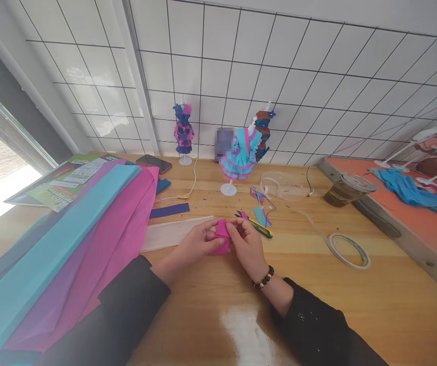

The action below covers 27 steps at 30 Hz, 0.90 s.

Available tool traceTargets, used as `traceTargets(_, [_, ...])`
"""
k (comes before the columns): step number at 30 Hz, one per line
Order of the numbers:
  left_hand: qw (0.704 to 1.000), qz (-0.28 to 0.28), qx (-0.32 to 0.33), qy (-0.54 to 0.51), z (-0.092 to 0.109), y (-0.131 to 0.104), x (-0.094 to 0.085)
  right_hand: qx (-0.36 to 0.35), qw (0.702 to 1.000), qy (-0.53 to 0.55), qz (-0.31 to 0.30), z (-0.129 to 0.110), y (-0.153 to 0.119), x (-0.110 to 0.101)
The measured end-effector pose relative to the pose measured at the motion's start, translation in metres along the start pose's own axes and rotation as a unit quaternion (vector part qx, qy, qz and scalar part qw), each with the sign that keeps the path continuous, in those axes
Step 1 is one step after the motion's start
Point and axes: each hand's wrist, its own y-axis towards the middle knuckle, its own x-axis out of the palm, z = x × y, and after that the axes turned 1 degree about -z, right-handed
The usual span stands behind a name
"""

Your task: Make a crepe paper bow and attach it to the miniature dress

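A small folded piece of magenta paper point(221, 246) is held between my two hands above the wooden table point(195, 315). My left hand point(193, 245) pinches its left side with thumb and fingers. On the paper's upper right side, the thumb and fingers of my right hand point(246, 245) are closed; a beaded bracelet circles that wrist. Just beyond my right hand lies a yellow-green utility knife point(261, 227), with a light-blue scrap point(261, 215) behind it. A white strip point(165, 235) runs out to the left from under my left hand.
Long coloured sheets point(69, 239) cover the left side. At the back stand a turquoise miniature dress on a stand point(239, 155) and a dark-blue one point(184, 134). A phone point(153, 162) lies behind the sheets. Rightward are a tape roll point(330, 243), a lidded cup point(346, 192) and an orange tray point(397, 229).
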Motion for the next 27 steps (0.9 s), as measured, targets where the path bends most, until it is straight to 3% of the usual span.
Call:
traceTargets(6, [1.0,-0.008,0.009,0.007,-0.0003,0.0018,0.0006,-0.01,1.0,-0.006,0.018,-0.0015,-0.001,0.0006])
traceTargets(13, [0.994,0.091,0.044,0.049,-0.001,0.0045,-0.0035,-0.021,0.999,-0.029,0.014,-0.0034,-0.0013,0.0003])
traceTargets(27, [0.99,0.124,0.048,0.046,0.0016,0.0033,-0.0057,-0.018,0.999,-0.032,-0.036,-0.0014,-0.0036,0.0021])
